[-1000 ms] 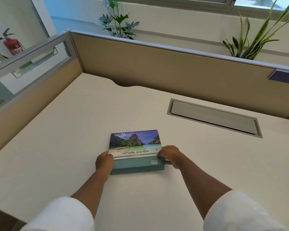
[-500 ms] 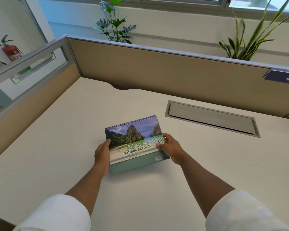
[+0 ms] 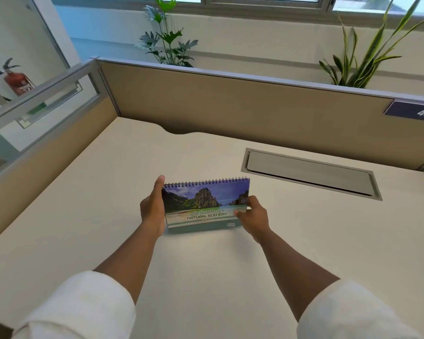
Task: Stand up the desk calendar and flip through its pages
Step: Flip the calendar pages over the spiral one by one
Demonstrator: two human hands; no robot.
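Note:
The desk calendar [image 3: 203,204] is spiral-bound along its top, with a cover photo of cliffs and sea and the words "Amazing Natural Scenery". It stands tilted up on the cream desk [image 3: 206,265], its teal base edge resting on the surface. My left hand [image 3: 153,207] holds its left edge, thumb up near the spiral. My right hand [image 3: 253,216] pinches the right edge of the cover. The back of the calendar is hidden.
A grey cable-tray lid [image 3: 309,173] is set into the desk at the back right. Tan partition walls [image 3: 230,106] close off the back and left. Plants [image 3: 167,42] stand behind the partition, and a fire extinguisher [image 3: 16,80] hangs beyond the glass.
The calendar has been raised from lying flat to standing tilted on its lower edge. Both hands slid from its near corners up along its sides.

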